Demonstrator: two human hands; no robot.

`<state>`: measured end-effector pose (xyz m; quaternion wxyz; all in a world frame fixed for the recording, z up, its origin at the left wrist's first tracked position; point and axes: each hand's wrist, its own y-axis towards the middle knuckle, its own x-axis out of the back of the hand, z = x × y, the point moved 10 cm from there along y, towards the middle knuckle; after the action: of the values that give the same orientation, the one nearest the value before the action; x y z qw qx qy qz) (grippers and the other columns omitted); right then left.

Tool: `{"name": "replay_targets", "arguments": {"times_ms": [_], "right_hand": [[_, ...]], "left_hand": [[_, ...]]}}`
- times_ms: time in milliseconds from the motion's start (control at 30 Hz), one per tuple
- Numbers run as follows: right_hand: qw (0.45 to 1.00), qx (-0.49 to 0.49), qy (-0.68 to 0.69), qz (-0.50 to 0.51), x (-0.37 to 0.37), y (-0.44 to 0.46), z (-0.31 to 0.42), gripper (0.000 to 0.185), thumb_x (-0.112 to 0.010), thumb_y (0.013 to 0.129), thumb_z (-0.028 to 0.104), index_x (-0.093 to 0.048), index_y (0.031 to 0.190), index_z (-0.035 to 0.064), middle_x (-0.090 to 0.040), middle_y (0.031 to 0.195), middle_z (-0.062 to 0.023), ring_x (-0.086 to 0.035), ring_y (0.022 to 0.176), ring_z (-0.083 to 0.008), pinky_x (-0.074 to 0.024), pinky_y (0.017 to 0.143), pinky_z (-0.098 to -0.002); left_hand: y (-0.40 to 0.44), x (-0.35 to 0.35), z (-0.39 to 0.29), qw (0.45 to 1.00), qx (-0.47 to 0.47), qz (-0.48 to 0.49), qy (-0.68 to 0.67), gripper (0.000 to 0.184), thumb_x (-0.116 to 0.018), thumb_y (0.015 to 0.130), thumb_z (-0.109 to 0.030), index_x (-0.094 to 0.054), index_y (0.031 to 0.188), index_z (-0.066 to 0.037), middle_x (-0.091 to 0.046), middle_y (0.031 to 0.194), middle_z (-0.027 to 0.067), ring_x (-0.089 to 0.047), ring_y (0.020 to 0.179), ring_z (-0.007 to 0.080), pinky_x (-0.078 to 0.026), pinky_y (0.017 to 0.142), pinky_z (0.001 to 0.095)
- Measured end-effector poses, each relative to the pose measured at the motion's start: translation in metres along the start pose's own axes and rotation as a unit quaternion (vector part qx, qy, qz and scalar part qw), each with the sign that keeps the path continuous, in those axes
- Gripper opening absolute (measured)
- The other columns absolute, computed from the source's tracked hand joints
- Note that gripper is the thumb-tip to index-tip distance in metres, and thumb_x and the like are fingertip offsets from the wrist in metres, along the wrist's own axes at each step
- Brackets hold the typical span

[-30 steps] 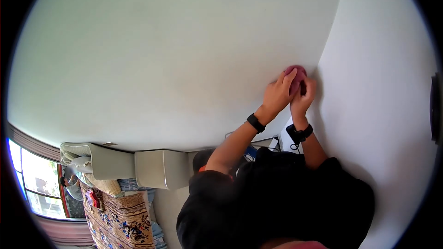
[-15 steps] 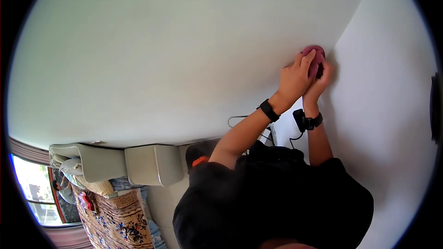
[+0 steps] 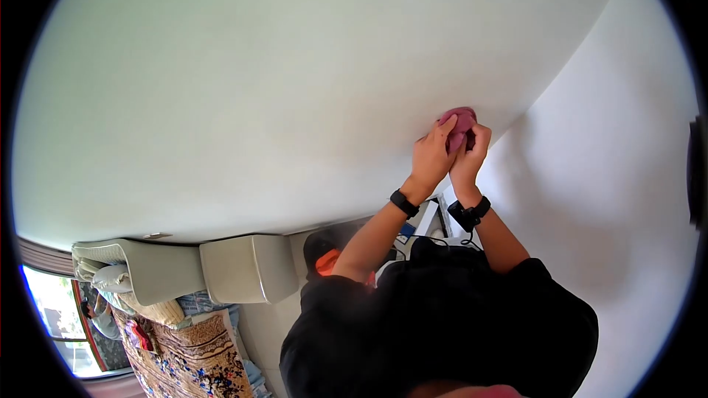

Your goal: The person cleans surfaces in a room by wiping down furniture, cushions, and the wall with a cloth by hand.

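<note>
In front of a broad, smooth, pale wall (image 3: pixel 258 88), a little left of where it meets a plain white side wall (image 3: pixel 575 206), a crumpled dusky-pink cloth bundle (image 3: pixel 462 118) sits between the left hand (image 3: pixel 432 160) and the right hand (image 3: pixel 467 165). Both grips are narrow and hold the bundle: left fingers lie over its left side, right fingers curl against its right edge. Neither hand is clearly nearer to it. Its longer axis runs roughly near to far, the rounded far end beyond the fingertips and the near end tucked between the palms. Whether it touches the wall cannot be told. Each wrist wears a strap: a black band (image 3: pixel 404 204) left, a boxy black device (image 3: pixel 463 215) right.
</note>
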<state>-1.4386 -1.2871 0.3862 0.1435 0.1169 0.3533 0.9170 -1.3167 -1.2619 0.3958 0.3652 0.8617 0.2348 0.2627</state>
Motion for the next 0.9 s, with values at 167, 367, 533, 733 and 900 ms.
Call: {"name": "replay_targets", "arguments": {"times_ms": [167,367,533,733,900], "right_hand": [[0.999,0.013,0.012,0.051,-0.003,0.011,0.03,0.034,-0.055,0.082,-0.015,-0.056,0.111,0.0024,-0.053,0.106,-0.0143,-0.057,0.098,-0.0305,-0.0488,0.083,-0.0355],[0.988,-0.026,0.06,0.143,-0.053,-0.007,0.048,0.032,-0.061,0.082,-0.01,-0.059,0.109,0.0065,-0.056,0.105,-0.0109,-0.061,0.096,-0.0279,-0.0521,0.076,-0.0341],[0.979,0.073,0.106,0.157,-0.058,0.016,0.125,0.032,-0.063,0.081,-0.012,-0.062,0.107,0.0064,-0.059,0.097,-0.012,-0.064,0.08,-0.0272,-0.0526,0.064,-0.0313],[0.982,0.092,0.034,0.16,-0.053,0.021,0.096,0.033,-0.067,0.081,-0.007,-0.062,0.109,0.0088,-0.061,0.099,-0.0119,-0.066,0.079,-0.0318,-0.0529,0.062,-0.0351],[0.986,0.015,-0.037,0.16,-0.058,-0.017,0.035,0.032,-0.065,0.083,-0.006,-0.061,0.112,0.0074,-0.061,0.099,-0.0122,-0.067,0.082,-0.032,-0.0542,0.067,-0.0338]], "left_hand": [[-0.002,0.017,0.008,0.996,0.083,-0.018,0.011,0.051,-0.072,0.083,-0.019,-0.054,0.129,-0.006,-0.065,0.115,0.0201,-0.067,0.088,0.0376,-0.055,0.072,0.0425],[-0.021,0.057,0.053,0.982,0.16,-0.082,-0.057,0.039,-0.063,0.089,-0.012,-0.057,0.125,0.0,-0.065,0.116,0.0223,-0.066,0.099,0.0367,-0.052,0.085,0.0405],[0.0,0.101,0.017,0.983,0.091,-0.146,-0.063,0.077,-0.077,0.077,-0.003,-0.033,0.14,-0.004,-0.048,0.136,0.0199,-0.051,0.121,0.03,-0.043,0.1,0.0413],[0.005,0.073,0.022,0.992,0.083,-0.087,-0.035,0.07,-0.069,0.082,0.003,-0.032,0.141,-0.001,-0.048,0.135,0.0246,-0.052,0.121,0.0354,-0.043,0.101,0.0434],[-0.01,0.061,0.031,0.984,0.176,0.002,-0.043,0.037,-0.055,0.094,-0.007,-0.05,0.131,-0.005,-0.062,0.115,0.0176,-0.061,0.105,0.0304,-0.049,0.088,0.0397]]}}
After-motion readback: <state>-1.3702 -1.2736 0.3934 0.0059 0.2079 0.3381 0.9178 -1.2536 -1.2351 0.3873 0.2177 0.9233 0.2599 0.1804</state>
